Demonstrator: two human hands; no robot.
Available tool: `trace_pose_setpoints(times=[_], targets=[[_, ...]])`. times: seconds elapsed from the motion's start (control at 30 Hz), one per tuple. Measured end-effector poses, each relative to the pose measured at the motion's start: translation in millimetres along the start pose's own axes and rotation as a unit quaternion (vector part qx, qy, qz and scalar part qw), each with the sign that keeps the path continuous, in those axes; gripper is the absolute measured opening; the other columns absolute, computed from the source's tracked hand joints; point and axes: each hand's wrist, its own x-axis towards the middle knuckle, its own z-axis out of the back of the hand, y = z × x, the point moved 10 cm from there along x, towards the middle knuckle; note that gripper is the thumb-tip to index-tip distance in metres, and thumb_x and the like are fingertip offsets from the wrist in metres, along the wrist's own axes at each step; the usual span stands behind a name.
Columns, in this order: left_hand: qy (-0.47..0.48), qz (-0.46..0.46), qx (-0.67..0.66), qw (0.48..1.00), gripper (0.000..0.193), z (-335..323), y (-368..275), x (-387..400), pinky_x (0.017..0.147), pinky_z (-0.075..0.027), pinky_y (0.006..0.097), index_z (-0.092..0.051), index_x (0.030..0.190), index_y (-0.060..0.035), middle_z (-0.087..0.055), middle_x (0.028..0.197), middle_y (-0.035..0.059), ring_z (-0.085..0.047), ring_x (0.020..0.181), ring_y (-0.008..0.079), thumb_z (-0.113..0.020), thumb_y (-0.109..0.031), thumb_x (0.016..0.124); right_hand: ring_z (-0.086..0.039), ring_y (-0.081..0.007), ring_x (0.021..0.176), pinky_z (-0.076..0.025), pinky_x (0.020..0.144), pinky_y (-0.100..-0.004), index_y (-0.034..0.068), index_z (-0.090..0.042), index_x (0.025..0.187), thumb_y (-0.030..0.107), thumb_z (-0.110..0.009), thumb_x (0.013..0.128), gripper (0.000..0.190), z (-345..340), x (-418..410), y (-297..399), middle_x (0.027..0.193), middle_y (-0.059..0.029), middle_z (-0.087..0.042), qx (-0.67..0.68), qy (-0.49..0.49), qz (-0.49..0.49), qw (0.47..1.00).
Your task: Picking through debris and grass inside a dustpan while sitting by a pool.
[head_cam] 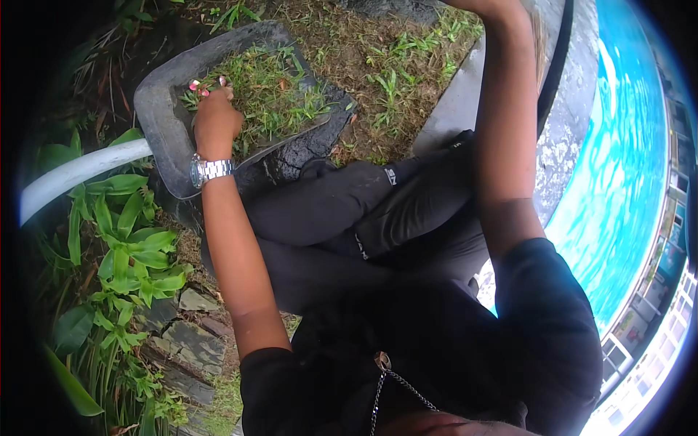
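Observation:
My left hand (215, 122), with a metal-band wristwatch (210, 170) on its wrist, reaches into a dark grey scoop-like pan (163, 111). Pulled grass and weeds (267, 90) lie heaped in the pan. Small pink flowers (205, 92) show at my left fingertips; whether the fingers grip them I cannot tell. My right hand (480, 4) is mostly cut off by the top edge, its fingers out of view. Straw-like bristles (539, 49) show beside the right forearm, partly hidden behind it.
My bent legs (327, 204) in dark trousers are beside the pan. A white pipe (87, 169) meets the pan's left side. Patchy soil with weeds (387, 87) lies ahead. Broad-leaved plants (128, 250) and stone slabs (191, 340) are at left, a swimming pool (611, 180) at right.

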Motion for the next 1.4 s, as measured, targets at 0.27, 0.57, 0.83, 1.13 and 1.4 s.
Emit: trace_pose_setpoints(times=[0.27, 0.57, 0.83, 1.13, 1.4], targets=[[-0.050, -0.065, -0.041, 0.996, 0.046, 4.7, -1.1, -4.9, 0.090, -0.056, 0.0443, -0.070, 0.122, 0.0028, -0.073, 0.119, 0.0217, -0.070, 0.105, 0.0407, -0.055, 0.006, 0.078, -0.073, -0.0263, 0.080, -0.059, 0.078, -0.0397, 0.008, -0.075, 0.108, 0.004, -0.077, 0.078, 0.030, 9.1, -57.0, 19.1, 0.095, -0.0064, -0.077, -0.072, 0.079, -0.088, 0.990], [-0.030, -0.067, -0.047, 0.996, 0.047, 10.1, -26.3, -4.5, 0.091, -0.055, 0.0434, -0.069, 0.122, 0.0040, -0.073, 0.115, 0.0239, -0.069, 0.104, 0.0423, -0.057, 0.005, 0.077, -0.071, -0.0317, 0.086, -0.056, 0.077, -0.0445, 0.009, -0.075, 0.111, 0.016, -0.071, 0.083, 0.030, -134.7, -38.1, -33.2, 0.100, -0.0092, -0.077, -0.039, 0.184, -0.057, 0.981], [-0.015, -0.069, -0.018, 0.997, 0.044, -2.3, -28.6, -3.7, 0.088, -0.055, 0.0430, -0.069, 0.123, 0.0001, -0.072, 0.115, 0.0226, -0.070, 0.100, 0.0383, -0.067, -0.009, 0.080, -0.073, -0.0313, 0.091, -0.057, 0.080, -0.0442, 0.009, -0.076, 0.108, 0.026, -0.071, 0.086, 0.029, -152.1, -33.4, 11.7, 0.103, -0.0078, -0.078, -0.022, 0.281, -0.018, 0.959], [0.035, -0.033, -0.006, 0.999, 0.055, -6.0, -48.8, -12.0, 0.087, -0.056, 0.0435, -0.067, 0.128, -0.0003, -0.074, 0.111, 0.0201, -0.071, 0.095, 0.0360, -0.070, -0.041, 0.091, -0.072, -0.0326, 0.084, -0.057, 0.080, -0.0428, 0.009, -0.075, 0.091, 0.031, -0.069, 0.087, 0.023, -205.1, -57.0, 112.7, 0.092, -0.0106, -0.077, -0.110, 0.145, 0.193, 0.964], [0.020, -0.025, 0.005, 0.999, 0.056, 0.8, -42.8, -12.7, 0.085, -0.056, 0.0445, -0.067, 0.127, 0.0012, -0.075, 0.111, 0.0200, -0.071, 0.096, 0.0378, -0.069, -0.041, 0.091, -0.072, -0.0323, 0.080, -0.058, 0.076, -0.0425, 0.010, -0.071, 0.085, 0.022, -0.063, 0.088, 0.015, -191.4, -63.2, 127.5, 0.086, -0.0102, -0.075, -0.138, 0.085, 0.285, 0.945]])
